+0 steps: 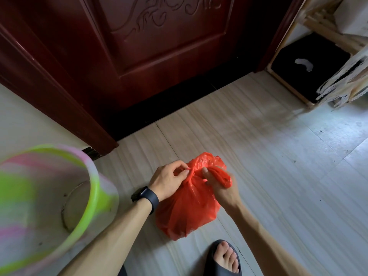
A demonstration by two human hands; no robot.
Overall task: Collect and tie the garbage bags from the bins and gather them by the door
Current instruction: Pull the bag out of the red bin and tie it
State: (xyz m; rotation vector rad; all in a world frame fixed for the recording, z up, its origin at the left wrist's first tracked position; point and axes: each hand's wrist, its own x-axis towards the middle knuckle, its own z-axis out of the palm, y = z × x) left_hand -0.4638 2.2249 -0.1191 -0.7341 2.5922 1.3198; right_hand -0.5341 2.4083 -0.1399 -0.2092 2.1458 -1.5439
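A full red plastic garbage bag (185, 212) sits on the pale floor in front of a dark red wooden door (151, 56). My left hand (169, 179), with a dark watch on its wrist, pinches one twisted handle of the bag at its gathered neck. My right hand (221, 186) grips the other handle, which bunches over my fingers. The two handles cross between my hands. An empty bin (49, 206) with a green rim and pink and green stripes stands at the lower left, no liner in it.
A light wooden rack (310, 56) with a black box on its lowest shelf stands right of the door. My foot in a dark slipper (225, 257) is just below the bag. Pale floor (288, 166) stretches to the right.
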